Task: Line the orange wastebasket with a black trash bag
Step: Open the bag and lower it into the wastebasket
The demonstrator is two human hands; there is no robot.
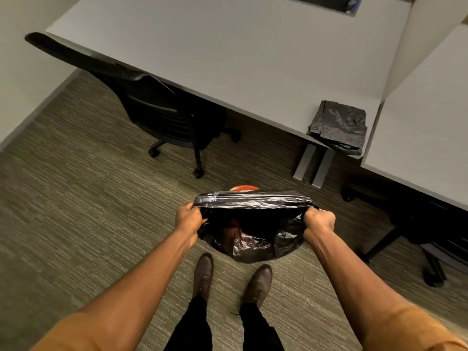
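One grey counter (228, 59) spans the top, with a folded stack of black bags (338, 126) at its near right corner. Below, the black trash bag (253, 224) is stretched left-to-right, mouth facing up toward the person, over the orange wastebasket (243, 187), whose rim just peeks behind it. The left hand (188, 219) and right hand (319, 220) each clench an end of the bag's opening.

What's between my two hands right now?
In the head view, the black trash bag, its mouth stretched open between the left hand and right hand.
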